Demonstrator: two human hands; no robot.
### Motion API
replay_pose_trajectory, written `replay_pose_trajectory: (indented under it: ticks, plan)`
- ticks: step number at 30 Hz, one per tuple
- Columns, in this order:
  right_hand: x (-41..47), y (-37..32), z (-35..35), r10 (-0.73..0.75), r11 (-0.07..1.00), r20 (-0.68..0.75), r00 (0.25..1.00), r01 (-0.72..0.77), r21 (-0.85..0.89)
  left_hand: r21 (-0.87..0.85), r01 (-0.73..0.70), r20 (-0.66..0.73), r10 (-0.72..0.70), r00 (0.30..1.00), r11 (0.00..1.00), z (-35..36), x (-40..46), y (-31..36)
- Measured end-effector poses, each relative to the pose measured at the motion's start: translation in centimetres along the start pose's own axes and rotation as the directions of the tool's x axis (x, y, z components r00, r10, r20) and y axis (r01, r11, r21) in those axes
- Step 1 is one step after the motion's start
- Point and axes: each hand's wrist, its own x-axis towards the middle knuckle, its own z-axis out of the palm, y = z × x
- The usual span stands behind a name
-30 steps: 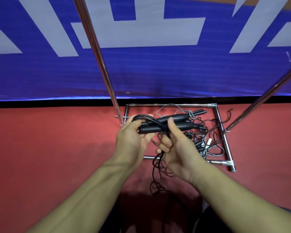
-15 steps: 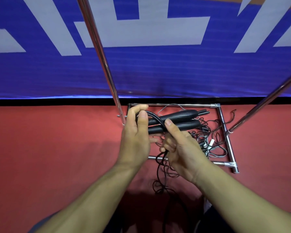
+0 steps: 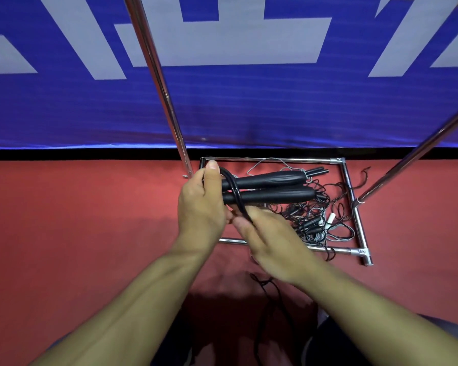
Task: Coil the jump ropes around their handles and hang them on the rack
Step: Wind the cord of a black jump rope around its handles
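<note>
Two black jump-rope handles (image 3: 270, 187) lie side by side, pointing right, with my left hand (image 3: 200, 207) closed round their left ends. A black rope (image 3: 236, 194) loops over the handles near that hand and runs down into my right hand (image 3: 265, 241), which pinches it just below the handles. The rope's loose length (image 3: 270, 294) hangs down between my forearms. Beneath my hands stands the chrome rack: its base frame (image 3: 353, 207) on the floor, its left upright (image 3: 156, 83) and its right upright (image 3: 413, 157).
A tangle of other jump ropes (image 3: 312, 220) with black and white handles lies inside the rack's base frame. The floor (image 3: 77, 233) is red. A blue banner with white shapes (image 3: 249, 101) stands right behind the rack.
My left hand has shifted its hold on the handle ends, thumb now raised on top. My right hand has drawn the rope down across the handles and moved lower.
</note>
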Motion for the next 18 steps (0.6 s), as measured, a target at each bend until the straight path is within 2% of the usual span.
replay_pose_trajectory:
  ticks: [2,4,5,7,8,11,13,15,18]
  plan:
    - [-0.2,1.2,0.3,-0.048,0.992,0.034,0.998,0.052,-0.117,0.001,-0.006,0.042,0.006,0.999,1.000,-0.4,0.3,0.1]
    - [-0.1,2.2,-0.2,-0.085,0.981,-0.050,0.995,0.075,-0.177,-0.001,0.001,0.136,-0.001,0.991,1.000,-0.8,0.3,0.3]
    - [0.2,2.5,-0.7,-0.041,0.983,-0.086,0.995,0.025,-0.181,0.003,0.001,0.201,-0.002,0.980,1.000,-1.0,0.2,0.5]
    - [0.9,2.6,-2.2,0.091,0.995,-0.105,0.990,-0.095,-0.035,0.025,-0.019,0.330,0.010,0.944,1.000,-1.3,-0.1,0.5]
    - [1.3,2.5,-3.0,0.096,0.995,-0.138,0.986,-0.093,0.026,0.039,-0.025,0.386,0.008,0.923,0.999,-1.4,-0.2,0.4]
    - [1.8,2.1,-4.4,0.055,0.998,-0.266,0.962,-0.050,0.026,0.096,-0.011,0.498,-0.038,0.866,0.995,-1.9,-0.2,-0.3]
    - [1.7,2.1,-4.8,0.035,0.999,-0.282,0.959,-0.036,0.004,0.151,-0.018,0.531,-0.066,0.845,0.988,-2.2,-0.2,-0.7]
    - [1.6,2.0,-5.0,0.041,0.998,-0.307,0.951,-0.055,-0.037,0.243,-0.085,0.507,-0.052,0.861,0.966,-2.2,-0.1,-0.9]
    - [1.5,1.5,-5.0,0.018,0.999,-0.357,0.934,-0.030,-0.030,0.358,-0.238,0.405,0.079,0.911,0.903,-1.9,-0.1,-1.7]
